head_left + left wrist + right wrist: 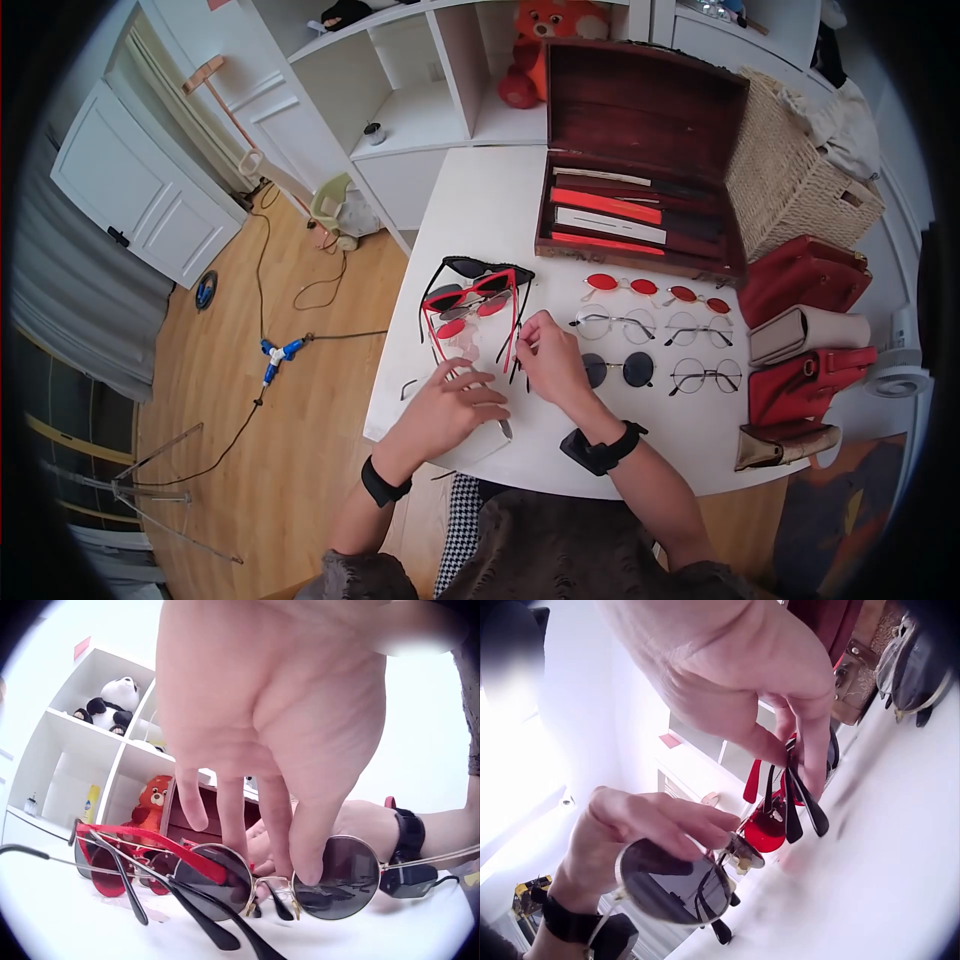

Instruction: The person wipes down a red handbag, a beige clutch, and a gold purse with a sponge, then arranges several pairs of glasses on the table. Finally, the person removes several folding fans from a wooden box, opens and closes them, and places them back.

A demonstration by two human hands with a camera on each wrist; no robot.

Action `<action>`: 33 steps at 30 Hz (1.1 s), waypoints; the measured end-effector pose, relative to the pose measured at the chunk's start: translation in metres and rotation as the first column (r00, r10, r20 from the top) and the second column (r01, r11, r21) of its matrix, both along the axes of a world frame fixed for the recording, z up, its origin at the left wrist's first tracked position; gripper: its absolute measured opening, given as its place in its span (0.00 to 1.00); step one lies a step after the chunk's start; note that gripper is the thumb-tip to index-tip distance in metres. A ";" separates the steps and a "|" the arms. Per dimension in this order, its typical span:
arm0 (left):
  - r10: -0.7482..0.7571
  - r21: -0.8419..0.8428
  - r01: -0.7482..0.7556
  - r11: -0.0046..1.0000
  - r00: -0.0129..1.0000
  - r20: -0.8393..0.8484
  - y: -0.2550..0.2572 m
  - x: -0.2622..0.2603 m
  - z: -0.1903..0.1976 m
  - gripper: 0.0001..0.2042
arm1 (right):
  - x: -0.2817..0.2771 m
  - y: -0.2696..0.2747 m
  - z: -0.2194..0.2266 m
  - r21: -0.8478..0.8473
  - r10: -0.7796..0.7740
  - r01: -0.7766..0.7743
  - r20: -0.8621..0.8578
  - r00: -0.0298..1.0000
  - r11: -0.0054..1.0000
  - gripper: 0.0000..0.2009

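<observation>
My left hand (450, 405) pinches a pair of round dark sunglasses (345, 889), thumb on one lens and fingers behind. Its thin metal frame stands low over the table. At the left of the table lie overlapping black sunglasses (465, 266), red-framed sunglasses (443, 301) and round red-lensed glasses (452, 328). At their right side, my right hand (552, 365) pinches black-tipped temple arms (793, 814) between thumb and fingers. A red temple arm (753, 782) hangs beside them. Which frame the pinched arms belong to, I cannot tell.
Right of my hands, several glasses lie in rows, including red-lensed glasses (620, 286), clear glasses (612, 323) and dark round sunglasses (637, 369). Behind stands an open wooden case (640, 262) holding fans. Red bags (800, 385) and a wicker basket (790, 180) line the right.
</observation>
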State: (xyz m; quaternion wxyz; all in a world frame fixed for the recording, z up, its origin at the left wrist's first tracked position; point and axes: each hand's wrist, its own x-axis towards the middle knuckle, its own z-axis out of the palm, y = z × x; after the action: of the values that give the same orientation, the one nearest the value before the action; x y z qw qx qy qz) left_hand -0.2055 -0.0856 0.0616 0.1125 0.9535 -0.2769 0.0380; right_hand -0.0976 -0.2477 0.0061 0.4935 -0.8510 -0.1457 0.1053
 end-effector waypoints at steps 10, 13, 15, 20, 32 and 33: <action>0.001 -0.117 0.011 0.993 0.995 0.102 -0.021 -0.004 -0.002 0.10 | -0.028 -0.058 0.074 -0.135 0.267 -0.246 0.171 0.948 0.960 0.12; 0.054 -0.163 -0.030 0.986 0.988 0.145 -0.030 0.000 -0.007 0.11 | -0.048 -0.084 0.104 -0.099 0.434 -0.424 0.148 0.889 0.900 0.15; 0.091 -0.210 -0.057 0.976 0.984 0.156 -0.037 0.000 -0.008 0.12 | -0.063 -0.097 0.106 -0.185 0.500 -0.469 0.204 0.841 0.864 0.17; 0.085 -0.280 -0.052 0.959 0.991 0.106 -0.048 0.003 -0.007 0.11 | -0.081 -0.107 0.064 -0.443 0.681 -0.544 0.252 0.687 0.713 0.14; 0.418 -0.160 -0.406 0.900 0.907 0.046 -0.022 -0.012 -0.015 0.10 | -0.106 -0.092 0.061 -0.558 0.596 -0.299 0.485 0.639 0.774 0.04; 0.420 -0.158 -0.412 0.898 0.907 0.025 -0.016 -0.013 -0.017 0.08 | -0.109 -0.093 0.062 -0.591 0.601 -0.268 0.483 0.637 0.760 0.04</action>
State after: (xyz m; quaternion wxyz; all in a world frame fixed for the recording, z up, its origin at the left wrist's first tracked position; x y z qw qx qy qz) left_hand -0.2188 -0.1014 0.0445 0.1645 0.9780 -0.0664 0.1094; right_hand -0.2067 -0.3402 0.0686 0.1493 -0.8611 -0.4841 -0.0442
